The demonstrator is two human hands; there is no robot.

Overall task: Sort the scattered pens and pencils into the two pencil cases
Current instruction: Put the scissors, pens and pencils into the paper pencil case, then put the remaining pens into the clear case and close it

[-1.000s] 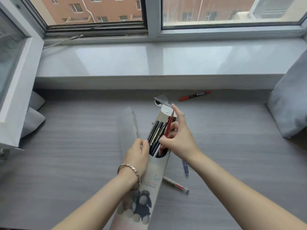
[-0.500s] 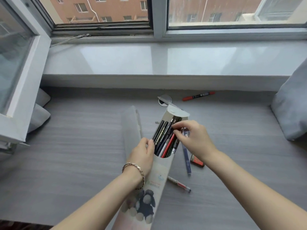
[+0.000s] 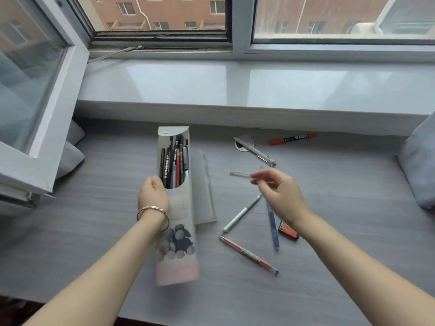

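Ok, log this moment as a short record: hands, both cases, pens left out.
left hand: grips the printed pencil case at its mouth
right hand: over the desk at a clear pen; grip unclear
printed pencil case: open, full of pens and pencils
translucent pencil case: just right of it, contents unclear
loose on desk: red marker, white pen, grey-green pen, blue pen, red gel pen, 2B box
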